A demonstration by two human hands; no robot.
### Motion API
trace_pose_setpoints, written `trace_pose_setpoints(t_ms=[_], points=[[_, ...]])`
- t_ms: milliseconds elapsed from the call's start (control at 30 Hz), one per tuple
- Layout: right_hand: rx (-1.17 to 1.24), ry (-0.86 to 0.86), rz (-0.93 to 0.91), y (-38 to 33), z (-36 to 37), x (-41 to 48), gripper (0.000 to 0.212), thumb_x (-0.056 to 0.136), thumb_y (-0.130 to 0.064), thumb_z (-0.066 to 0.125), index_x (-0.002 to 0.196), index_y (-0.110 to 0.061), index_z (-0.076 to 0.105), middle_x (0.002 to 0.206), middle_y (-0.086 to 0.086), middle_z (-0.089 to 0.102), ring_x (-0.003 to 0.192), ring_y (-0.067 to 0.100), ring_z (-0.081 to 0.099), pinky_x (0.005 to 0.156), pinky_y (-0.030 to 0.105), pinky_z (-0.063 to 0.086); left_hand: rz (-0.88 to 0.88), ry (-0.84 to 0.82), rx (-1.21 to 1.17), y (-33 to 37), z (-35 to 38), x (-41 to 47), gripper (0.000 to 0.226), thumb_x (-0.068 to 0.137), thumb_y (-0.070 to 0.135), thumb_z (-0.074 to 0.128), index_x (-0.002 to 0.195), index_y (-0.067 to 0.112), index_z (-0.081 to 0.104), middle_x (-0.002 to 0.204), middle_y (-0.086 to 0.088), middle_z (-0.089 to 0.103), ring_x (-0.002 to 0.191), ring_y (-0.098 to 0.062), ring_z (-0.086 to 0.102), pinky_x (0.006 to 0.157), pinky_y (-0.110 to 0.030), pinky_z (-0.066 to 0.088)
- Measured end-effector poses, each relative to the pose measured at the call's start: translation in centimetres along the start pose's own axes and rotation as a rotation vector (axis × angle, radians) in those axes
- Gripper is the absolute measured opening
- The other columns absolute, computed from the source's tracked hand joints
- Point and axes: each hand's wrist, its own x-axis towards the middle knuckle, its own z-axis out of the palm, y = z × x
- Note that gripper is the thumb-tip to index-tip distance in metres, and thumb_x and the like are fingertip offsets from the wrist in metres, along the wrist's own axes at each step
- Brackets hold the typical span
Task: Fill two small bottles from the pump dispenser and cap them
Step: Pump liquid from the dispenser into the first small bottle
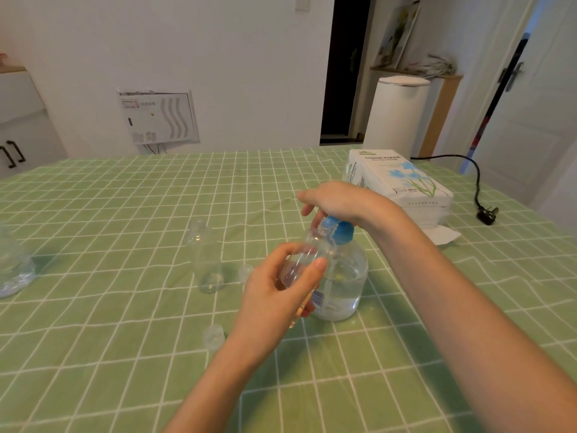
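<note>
Green checked cloth covers the table (125, 214), and the head view is the only one.

The pump dispenser (346, 276) stands upright around the middle of the table, a little toward the right edge, with clear liquid in its lower part. The right hand (338, 200) lies from above on the blue pump head (340, 231). Its palm rests on the top and its fingers hang loosely forward, not wrapped around anything.

The left hand (274, 292) grips the first small bottle (307, 254) between thumb and fingers, just in front of the dispenser. The long axis of this bottle is tilted, with the open mouth up and toward the spout. The mouth seems to be right at the spout, but I cannot tell if they touch. The press can only fill it if they are in line, and I judge that they nearly are.

The second small bottle (206, 260) stands upright and uncapped, to the left of both hands and nearer to the left one. One clear cap (245, 271) lies beside it, and another cap (214, 335) is nearer to the front edge. A tissue pack (402, 182) lies toward the far right corner.
</note>
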Motion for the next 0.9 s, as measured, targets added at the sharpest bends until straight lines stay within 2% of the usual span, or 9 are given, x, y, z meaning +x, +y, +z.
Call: trace_pose_setpoints(t_ms=[100, 200, 233, 367, 500, 667, 767, 833, 900], points=[[0.053, -0.009, 0.009, -0.2, 0.1, -0.2, 0.038, 0.103, -0.022, 0.029, 0.126, -0.005, 0.054, 0.122, 0.01, 0.061, 0.1, 0.025, 0.055, 0.077, 0.028, 0.036, -0.005, 0.008, -0.006, 0.1, 0.0, 0.0, 0.037, 0.066, 0.045, 0.063, 0.096, 0.024, 0.065, 0.064, -0.002, 0.062, 0.049, -0.011, 0.055, 0.043, -0.014, 0.041], [-0.007, 0.034, -0.002, -0.2, -0.1, -0.1, 0.041, 0.1, -0.03, 0.036, 0.123, -0.002, 0.057, 0.121, 0.015, 0.063, 0.112, 0.03, 0.058, 0.086, 0.036, 0.045, -0.007, 0.011, -0.015, 0.2, 0.0, 0.0, 0.039, 0.066, 0.046, 0.063, 0.098, 0.023, 0.066, 0.062, 0.0, 0.062, 0.049, -0.011, 0.055, 0.044, -0.014, 0.042], [-0.009, 0.065, 0.0, -0.3, -0.3, -0.1, 0.044, 0.098, -0.034, 0.039, 0.121, -0.002, 0.059, 0.119, 0.016, 0.065, 0.111, 0.029, 0.059, 0.089, 0.036, 0.045, -0.008, 0.011, -0.019, 0.3, 0.1, 0.1, 0.04, 0.065, 0.046, 0.063, 0.098, 0.024, 0.066, 0.062, 0.003, 0.062, 0.049, -0.01, 0.056, 0.044, -0.014, 0.042], [-0.03, 0.084, -0.007, -0.6, -1.0, 0.1, 0.046, 0.096, -0.038, 0.041, 0.116, -0.003, 0.062, 0.11, 0.015, 0.068, 0.095, 0.025, 0.061, 0.076, 0.033, 0.043, -0.013, 0.018, -0.04, 0.6, 0.1, 0.3, 0.041, 0.064, 0.048, 0.063, 0.098, 0.025, 0.067, 0.063, 0.007, 0.065, 0.047, -0.008, 0.057, 0.044, -0.014, 0.043], [-0.038, 0.058, -0.008, -0.8, -0.7, 0.3, 0.044, 0.099, -0.033, 0.038, 0.12, -0.001, 0.06, 0.117, 0.018, 0.065, 0.114, 0.031, 0.057, 0.093, 0.039, 0.044, -0.012, 0.017, -0.032, 0.7, 0.1, 0.2, 0.039, 0.065, 0.046, 0.062, 0.098, 0.025, 0.066, 0.062, 0.007, 0.065, 0.047, -0.007, 0.058, 0.044, -0.015, 0.044], [-0.042, 0.015, -0.001, -0.2, -0.1, 0.2, 0.038, 0.099, -0.029, 0.037, 0.118, -0.007, 0.061, 0.116, 0.011, 0.065, 0.105, 0.026, 0.056, 0.08, 0.035, 0.039, -0.017, 0.013, -0.01, 0.5, 0.0, -0.2, 0.039, 0.065, 0.045, 0.062, 0.097, 0.024, 0.066, 0.063, 0.005, 0.065, 0.048, -0.007, 0.057, 0.043, -0.013, 0.042], [-0.012, 0.021, 0.008, 0.0, 0.1, 0.2, 0.037, 0.098, -0.032, 0.039, 0.118, -0.01, 0.062, 0.114, 0.011, 0.066, 0.107, 0.026, 0.057, 0.076, 0.033, 0.038, -0.021, 0.006, -0.025, 0.4, 0.0, -0.2, 0.036, 0.065, 0.045, 0.062, 0.096, 0.025, 0.066, 0.062, 0.003, 0.063, 0.049, -0.007, 0.056, 0.043, -0.014, 0.042], [-0.011, 0.038, 0.012, -0.1, 0.1, 0.1, 0.039, 0.098, -0.032, 0.039, 0.12, -0.007, 0.061, 0.116, 0.013, 0.066, 0.11, 0.028, 0.058, 0.081, 0.037, 0.043, -0.022, 0.01, -0.037, 0.3, 0.0, -0.2, 0.037, 0.065, 0.044, 0.063, 0.096, 0.024, 0.066, 0.062, 0.0, 0.062, 0.049, -0.008, 0.056, 0.042, -0.014, 0.042], [-0.01, 0.05, 0.013, -0.2, 0.0, 0.0, 0.042, 0.098, -0.033, 0.039, 0.122, -0.004, 0.059, 0.117, 0.016, 0.066, 0.115, 0.029, 0.057, 0.093, 0.039, 0.044, -0.017, 0.011, -0.036, 0.4, 0.0, -0.2, 0.038, 0.065, 0.045, 0.063, 0.096, 0.024, 0.066, 0.062, 0.002, 0.063, 0.049, -0.008, 0.056, 0.042, -0.014, 0.042]])
